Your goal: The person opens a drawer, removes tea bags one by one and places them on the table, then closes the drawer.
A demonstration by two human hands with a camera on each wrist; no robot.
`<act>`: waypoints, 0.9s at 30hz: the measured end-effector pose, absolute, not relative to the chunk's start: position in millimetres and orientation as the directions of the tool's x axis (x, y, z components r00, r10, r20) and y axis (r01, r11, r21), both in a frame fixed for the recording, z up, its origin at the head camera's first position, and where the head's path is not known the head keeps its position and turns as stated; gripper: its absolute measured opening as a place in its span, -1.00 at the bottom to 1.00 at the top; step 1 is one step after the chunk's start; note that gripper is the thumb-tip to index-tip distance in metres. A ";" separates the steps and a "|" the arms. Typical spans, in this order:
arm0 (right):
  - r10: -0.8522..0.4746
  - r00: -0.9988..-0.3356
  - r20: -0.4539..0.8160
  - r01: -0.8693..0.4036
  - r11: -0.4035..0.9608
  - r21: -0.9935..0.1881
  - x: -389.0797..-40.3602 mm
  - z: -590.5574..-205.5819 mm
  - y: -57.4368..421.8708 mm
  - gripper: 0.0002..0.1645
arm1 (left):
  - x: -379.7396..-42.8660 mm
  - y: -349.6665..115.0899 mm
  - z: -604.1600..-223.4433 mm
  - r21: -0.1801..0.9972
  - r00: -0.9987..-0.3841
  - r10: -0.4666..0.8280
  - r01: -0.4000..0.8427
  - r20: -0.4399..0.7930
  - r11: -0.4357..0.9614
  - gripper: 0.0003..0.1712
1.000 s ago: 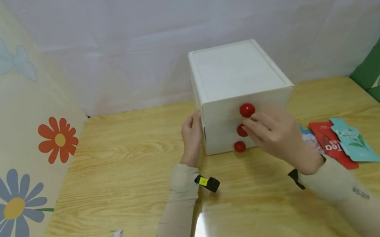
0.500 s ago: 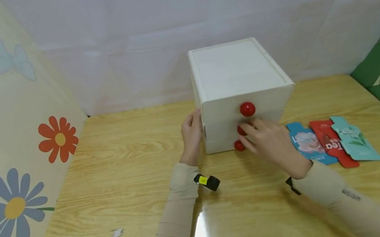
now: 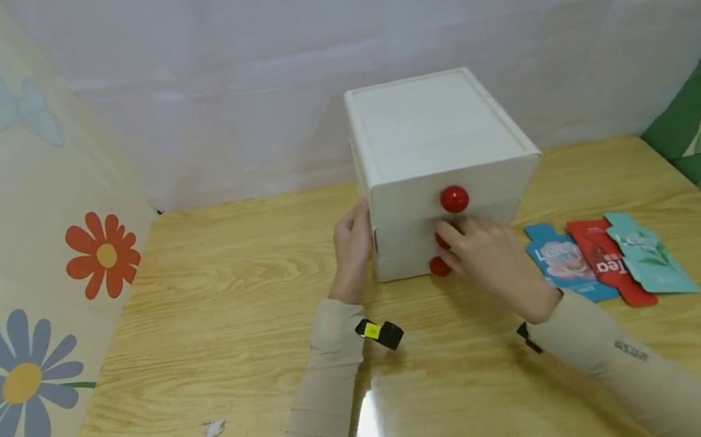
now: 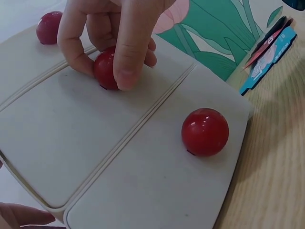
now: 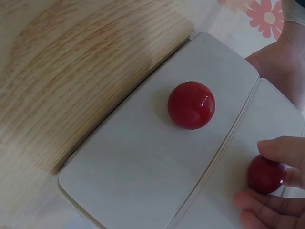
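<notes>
A white drawer box (image 3: 431, 120) stands on the table, its front bearing a column of red knobs. My right hand (image 3: 485, 258) pinches the middle knob (image 4: 104, 69) between thumb and fingers, hiding most of it in the head view. Just above is the top knob (image 3: 455, 199). The bottom knob (image 5: 191, 105) sits close to the table, beneath the hand. Against the box's left side rests my left hand (image 3: 353, 249), fingers extended along the wall and partly hidden behind its edge. The drawer fronts lie flush with the box.
To the right of the box, a blue packet (image 3: 563, 262), a red packet (image 3: 609, 264) and a mint-green packet (image 3: 652, 253) lie overlapping on the wooden table (image 3: 229, 285). Painted panels flank it left and right, with a white cloth (image 3: 236, 114) behind.
My right hand has moved left and slightly down and its fingers have closed round the middle knob. This uncovers the blue packet. My left hand stays at the box's side.
</notes>
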State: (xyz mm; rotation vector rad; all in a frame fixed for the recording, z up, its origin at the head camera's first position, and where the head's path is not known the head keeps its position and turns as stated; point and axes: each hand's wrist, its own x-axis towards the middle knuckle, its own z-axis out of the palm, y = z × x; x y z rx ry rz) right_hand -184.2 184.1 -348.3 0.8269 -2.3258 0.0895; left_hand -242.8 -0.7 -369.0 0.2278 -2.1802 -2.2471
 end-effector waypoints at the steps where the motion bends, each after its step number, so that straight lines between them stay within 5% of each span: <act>1: -0.542 -0.579 0.610 -0.590 0.794 0.145 -184.7 -348.2 184.2 -0.62 | -243.0 -0.9 -369.1 0.995 -0.990 -0.102 -0.097 -0.099 -0.027 -0.40; 27: -0.580 -0.504 0.640 -0.661 0.736 0.146 -172.5 -346.9 185.8 -0.69 | -244.1 -3.0 -370.1 0.996 -0.989 -0.119 -0.088 -0.088 -0.012 -0.43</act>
